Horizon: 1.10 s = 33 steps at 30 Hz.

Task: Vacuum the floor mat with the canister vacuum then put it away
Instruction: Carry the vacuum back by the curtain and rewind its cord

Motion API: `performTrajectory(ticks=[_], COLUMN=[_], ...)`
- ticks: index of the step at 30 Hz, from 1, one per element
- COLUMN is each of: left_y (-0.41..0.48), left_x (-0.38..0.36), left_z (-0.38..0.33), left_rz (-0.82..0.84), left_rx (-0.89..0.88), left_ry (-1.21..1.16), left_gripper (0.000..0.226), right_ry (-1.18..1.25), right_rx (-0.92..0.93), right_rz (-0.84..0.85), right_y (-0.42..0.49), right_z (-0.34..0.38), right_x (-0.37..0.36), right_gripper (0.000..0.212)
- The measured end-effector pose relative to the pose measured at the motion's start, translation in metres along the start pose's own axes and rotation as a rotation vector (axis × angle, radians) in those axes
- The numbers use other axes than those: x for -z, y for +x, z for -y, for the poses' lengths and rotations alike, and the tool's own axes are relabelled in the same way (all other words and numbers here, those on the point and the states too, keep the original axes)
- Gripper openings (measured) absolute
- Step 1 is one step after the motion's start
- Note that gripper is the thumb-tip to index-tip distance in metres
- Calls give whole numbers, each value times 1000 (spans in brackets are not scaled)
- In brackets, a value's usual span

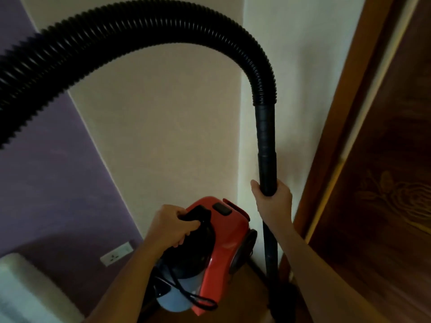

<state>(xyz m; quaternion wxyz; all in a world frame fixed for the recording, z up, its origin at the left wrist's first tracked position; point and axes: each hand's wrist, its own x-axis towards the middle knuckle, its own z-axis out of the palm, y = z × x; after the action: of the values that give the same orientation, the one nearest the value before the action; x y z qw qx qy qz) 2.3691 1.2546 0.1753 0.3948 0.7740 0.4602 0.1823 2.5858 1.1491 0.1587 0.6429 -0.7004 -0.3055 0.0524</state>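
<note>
1. A room corner seen from above: a cream wall (163,124) straight ahead, a purple wall (46,171) to the left with one white wall socket (116,253) low on it, a dark carved wooden door (373,183) to the right, and a brown wooden floor (251,290) below.
2. Counted: one red canister vacuum (224,241), one black ribbed hose (140,26), one black rigid wand (267,148), one black cord (186,292), and two bare hands.
3. The left hand (172,226) is clenched around the black carry handle (196,214) on top of the vacuum, fingers wrapped under it. The vacuum's body lies directly beneath and just right of this hand, near the corner. Whether it rests on the floor cannot be told.
4. The right hand (274,199) grasps the wand, thumb on one side and fingers curled round the other. The wand passes through this hand, reaching above it and below it toward the floor.
5. The wand's long axis stands nearly upright, close to the cream wall and just beside the door frame.
6. From the wand's top the hose arches up and over, above both hands, then falls away past the left edge.
7. The vacuum's long axis runs from the person toward the corner: its pale dust-bin end points nearer the person, its wheel end toward the wall.
8. The cord hangs in a loop below the left hand, across the bin.
</note>
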Motion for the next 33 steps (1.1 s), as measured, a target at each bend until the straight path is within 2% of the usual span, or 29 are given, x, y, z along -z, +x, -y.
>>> performTrajectory(ticks=[8, 17, 20, 24, 28, 33], left_y=[42, 45, 29, -6, -53, -133], left_x=[-6, -43, -69, -104, -138, -193], left_z=[1, -25, -35, -53, -78, -105], left_rz=[291, 601, 697, 815, 947, 1051], left_rx=[-170, -390, -468, -557, -640, -728], left_ry=[-58, -1, 44, 53, 66, 114], left_gripper=[23, 25, 27, 32, 18, 20], right_ry=[-137, -253, -274, -344, -400, -426], right_rx=[-130, -168, -180, -237, -265, -313], right_rz=[-236, -576, -699, -855, -962, -1074], right_y=[-26, -101, -135, -182, -233, -313], right_z=[-1, 18, 23, 31, 40, 54], right_x=[16, 63, 93, 136, 178, 238], right_gripper=[29, 47, 51, 44, 41, 30])
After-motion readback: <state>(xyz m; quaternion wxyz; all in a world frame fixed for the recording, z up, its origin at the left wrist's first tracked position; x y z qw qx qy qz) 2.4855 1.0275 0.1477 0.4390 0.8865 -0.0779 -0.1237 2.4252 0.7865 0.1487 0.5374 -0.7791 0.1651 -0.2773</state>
